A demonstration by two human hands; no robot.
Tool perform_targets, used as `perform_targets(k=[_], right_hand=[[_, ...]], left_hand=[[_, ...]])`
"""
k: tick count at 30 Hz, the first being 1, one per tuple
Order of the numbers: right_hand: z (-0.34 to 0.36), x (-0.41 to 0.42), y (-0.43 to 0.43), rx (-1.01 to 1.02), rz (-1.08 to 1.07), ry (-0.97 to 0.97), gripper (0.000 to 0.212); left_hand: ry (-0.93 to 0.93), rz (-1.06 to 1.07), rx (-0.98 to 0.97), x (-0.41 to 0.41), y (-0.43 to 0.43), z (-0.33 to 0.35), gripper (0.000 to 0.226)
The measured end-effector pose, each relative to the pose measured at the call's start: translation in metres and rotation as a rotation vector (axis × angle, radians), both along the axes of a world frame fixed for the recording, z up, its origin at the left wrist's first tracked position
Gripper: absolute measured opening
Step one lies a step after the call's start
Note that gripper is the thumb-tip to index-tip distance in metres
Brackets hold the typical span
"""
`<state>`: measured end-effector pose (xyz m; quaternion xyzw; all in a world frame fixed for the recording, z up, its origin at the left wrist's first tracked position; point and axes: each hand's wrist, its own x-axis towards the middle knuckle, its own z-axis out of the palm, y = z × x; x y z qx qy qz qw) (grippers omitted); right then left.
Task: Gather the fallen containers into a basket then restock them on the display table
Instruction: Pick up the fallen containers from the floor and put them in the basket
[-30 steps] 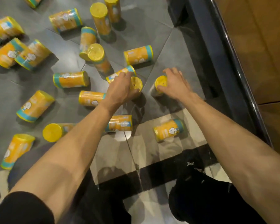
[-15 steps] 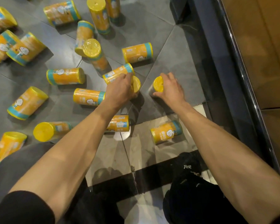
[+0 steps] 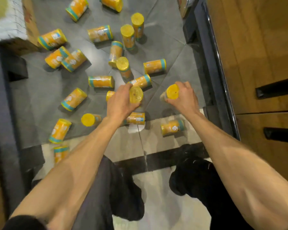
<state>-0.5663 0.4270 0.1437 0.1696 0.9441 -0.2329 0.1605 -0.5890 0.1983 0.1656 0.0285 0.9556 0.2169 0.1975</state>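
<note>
Both grips are lifting canisters off the floor.
Left grip [image 3: 120, 103] is clamping one canister [image 3: 136, 95] and right grip [image 3: 184, 97] a second canister [image 3: 172, 92], likely to carry two per trip; fallen canisters [image 3: 101, 81] are lying scattered on floor tiles [image 3: 45, 90].

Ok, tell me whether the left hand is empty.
No, the left hand grips a yellow-lidded canister, lifted with its lid end facing the camera.
</note>
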Motion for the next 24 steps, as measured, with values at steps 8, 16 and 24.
perform_targets(k=[8,16,24], right_hand=[[0.247,0.026,-0.005,-0.098,0.088,0.061,0.075],[0.459,-0.003,-0.024,-0.149,0.322,0.168,0.074],[0.579,0.006,-0.056,-0.310,0.742,0.277,0.076]], left_hand=[[0.003,0.156,0.043,0.020,-0.025,0.238,0.072],[0.093,0.427,0.055,0.073,-0.036,0.449,0.075],[0.308,0.843,0.069,0.184,-0.046,0.570,0.085]])
